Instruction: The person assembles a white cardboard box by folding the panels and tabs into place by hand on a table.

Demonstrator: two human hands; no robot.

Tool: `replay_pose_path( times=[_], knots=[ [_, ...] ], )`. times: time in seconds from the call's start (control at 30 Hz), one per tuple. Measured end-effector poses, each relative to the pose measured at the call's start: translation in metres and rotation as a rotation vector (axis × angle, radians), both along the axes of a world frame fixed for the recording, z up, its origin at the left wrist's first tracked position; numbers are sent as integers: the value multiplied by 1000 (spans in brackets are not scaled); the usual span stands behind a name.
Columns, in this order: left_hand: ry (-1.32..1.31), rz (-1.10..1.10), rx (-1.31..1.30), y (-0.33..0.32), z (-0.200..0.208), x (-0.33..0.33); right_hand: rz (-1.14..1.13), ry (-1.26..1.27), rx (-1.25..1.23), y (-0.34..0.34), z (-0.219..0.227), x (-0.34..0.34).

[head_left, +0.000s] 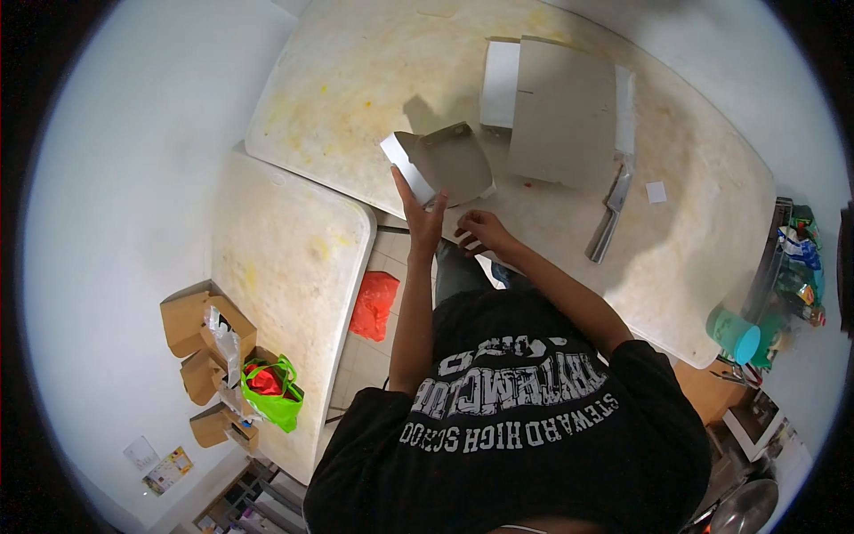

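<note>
The left hand [422,218] grips the near left wall of a small open carton [458,165], white outside and grey within, tilted over the table's near edge. The right hand [483,233] is just beside it, fingers loosely bent and apart, with nothing visible in its grasp. The step in hand appears to be the steadying of the carton; a further move would call for a light grip, lest the thin walls buckle. Beyond lie large grey-and-white boards [565,111], limiting room on the right; a knife [609,214] lies near their lower right corner, beside a white paper square [656,191]. The table [329,107] offers open room to the carton's left, toward its bounding edge and a second table [294,209].
</note>
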State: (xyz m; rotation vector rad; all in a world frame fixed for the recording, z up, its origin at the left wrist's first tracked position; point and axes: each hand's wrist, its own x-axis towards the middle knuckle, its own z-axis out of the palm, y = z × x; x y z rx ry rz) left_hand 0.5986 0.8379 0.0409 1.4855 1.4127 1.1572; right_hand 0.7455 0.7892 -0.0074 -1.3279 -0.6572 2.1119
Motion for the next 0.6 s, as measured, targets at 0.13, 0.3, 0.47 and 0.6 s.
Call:
replay_pose_path(
  times=[0.13, 0.3, 0.47, 0.6],
  knots=[
    [-63, 44, 35, 3, -12, -11, 129, -71, 70, 8, 14, 17],
    [-621, 45, -265, 7, -3, -21, -27, -252, 244, 21, 25, 35],
    [-749, 108, -300, 11, -3, -40, -127, -401, 396, 25, 24, 37],
    [-739, 177, -363, 20, -2, -47, -280, -572, 607, 28, 11, 38]
  ],
)
